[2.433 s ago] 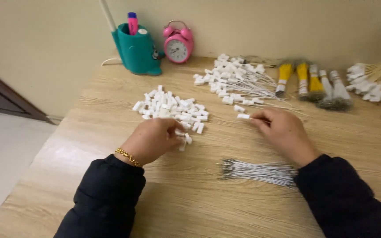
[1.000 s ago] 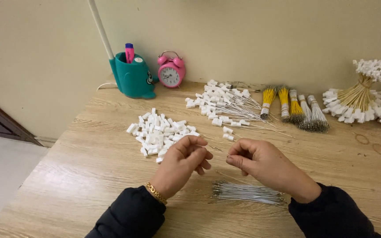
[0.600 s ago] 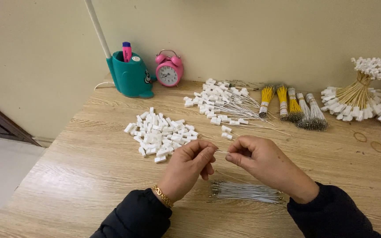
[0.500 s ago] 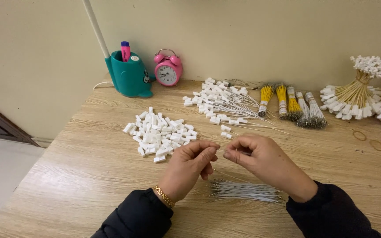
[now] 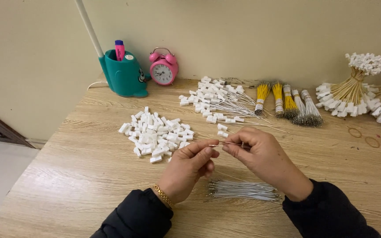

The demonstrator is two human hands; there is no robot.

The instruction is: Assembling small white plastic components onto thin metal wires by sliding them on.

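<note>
Above a pale wooden table (image 5: 67, 185) against a beige wall (image 5: 252, 35), the left hand (image 5: 186, 169) and right hand (image 5: 261, 156) pinch a thin wire (image 5: 225, 144) between closed fingertips, beside white clips (image 5: 155, 134).

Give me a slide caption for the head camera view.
Left hand and right hand pinch a thin wire above a wire bundle, beside loose white connectors.
</note>
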